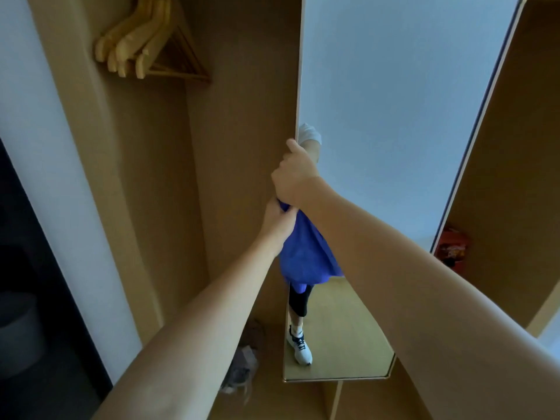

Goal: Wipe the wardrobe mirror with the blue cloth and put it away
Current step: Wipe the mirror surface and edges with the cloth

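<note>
The tall wardrobe mirror (394, 116) is mounted on a door that stands edge-on in front of me. My right hand (295, 174) curls round the mirror's left edge at mid height. Just below it, my left hand (280, 219) grips the bunched top of the blue cloth (303, 256). The cloth hangs down against the lower left part of the mirror. The glass reflects a leg and a white shoe.
Several wooden hangers (145, 47) hang at the top of the open left compartment. A grey crumpled item (242, 368) lies on the wardrobe floor. An orange packet (453, 247) sits on a shelf on the right. A dark bin (18, 328) stands at far left.
</note>
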Motion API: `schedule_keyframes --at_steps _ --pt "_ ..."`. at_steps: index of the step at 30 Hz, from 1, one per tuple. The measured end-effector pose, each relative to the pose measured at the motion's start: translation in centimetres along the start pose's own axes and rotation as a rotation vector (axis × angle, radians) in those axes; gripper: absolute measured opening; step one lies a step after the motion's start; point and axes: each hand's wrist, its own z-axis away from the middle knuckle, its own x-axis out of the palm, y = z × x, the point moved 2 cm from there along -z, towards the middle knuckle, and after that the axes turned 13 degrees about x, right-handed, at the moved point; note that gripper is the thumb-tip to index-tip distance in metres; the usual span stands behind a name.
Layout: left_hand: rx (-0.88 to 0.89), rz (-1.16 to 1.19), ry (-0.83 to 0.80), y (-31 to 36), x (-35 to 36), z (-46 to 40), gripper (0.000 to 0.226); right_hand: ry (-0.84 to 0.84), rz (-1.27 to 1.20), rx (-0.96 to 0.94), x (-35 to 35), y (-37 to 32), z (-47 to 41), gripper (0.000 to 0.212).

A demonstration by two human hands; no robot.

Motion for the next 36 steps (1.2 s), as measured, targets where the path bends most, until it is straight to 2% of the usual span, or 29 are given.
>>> schedule_keyframes --at_steps 3,6,8,11,12,14,16,18,20,24,25,28,30,33,34,36 --pt "0.049 -0.128 -0.02 -1.5 -0.1 1.2 0.03 -0.01 0.039 -0.005 0.2 -0.1 0.0 0.029" --pt "0.062 -0.21 -0.058 -3.7 0.1 4.3 0.013 -0.013 0.051 0.0 0.4 -0.3 0.3 0.03" --pt "0.054 -0.27 -0.117 -6.2 0.4 6.4 0.014 -0.016 0.042 0.003 0.4 -0.4 0.6 0.032" --pt "-0.088 -0.396 -0.201 -8.7 0.1 8.3 0.01 -0.037 0.057 0.022 0.4 -0.2 0.9 0.033" --pt "-0.037 -0.413 -0.245 -8.0 0.4 8.3 0.015 -0.041 0.061 0.019 0.5 -0.3 1.0 0.032" --pt "0.04 -0.326 -0.179 -6.2 0.6 7.2 0.027 -0.054 0.053 0.014 0.5 -0.6 1.0 0.03" --pt "0.029 -0.282 -0.05 -3.5 0.5 5.2 0.029 -0.053 0.037 0.014 0.5 -0.8 0.9 0.028" --pt "0.038 -0.205 0.035 -1.6 0.2 3.0 0.006 -0.055 0.03 0.016 0.8 -1.0 0.7 0.026" --pt "0.002 -0.13 0.024 -1.7 0.3 1.2 0.014 -0.033 0.002 0.013 1.0 -1.0 0.6 0.027" --pt "0.069 -0.306 0.016 -3.8 0.4 2.7 0.033 -0.058 0.002 -0.003 1.6 -1.3 0.4 0.021" --pt "0.065 -0.316 -0.013 -4.1 0.4 3.8 0.032 -0.083 0.004 0.002 1.7 -1.4 0.4 0.021" --pt "0.111 -0.335 -0.136 -5.4 0.4 6.6 0.012 -0.09 -0.03 -0.003 2.2 -1.6 0.3 0.023" --pt "0.214 -0.285 -0.162 -6.3 0.8 7.5 0.023 -0.07 -0.031 0.008 2.1 -1.6 0.5 0.021" --pt "-0.009 -0.278 -0.197 -6.5 0.1 7.5 0.017 -0.068 -0.024 0.014 1.8 -1.6 1.2 0.024" --pt "-0.043 -0.255 -0.194 -6.0 -0.2 7.3 0.02 -0.048 -0.024 0.016 1.7 -1.6 1.3 0.024" --pt "-0.003 -0.208 -0.152 -4.8 -0.6 6.1 0.024 -0.036 -0.033 0.01 1.3 -1.7 1.7 0.022"
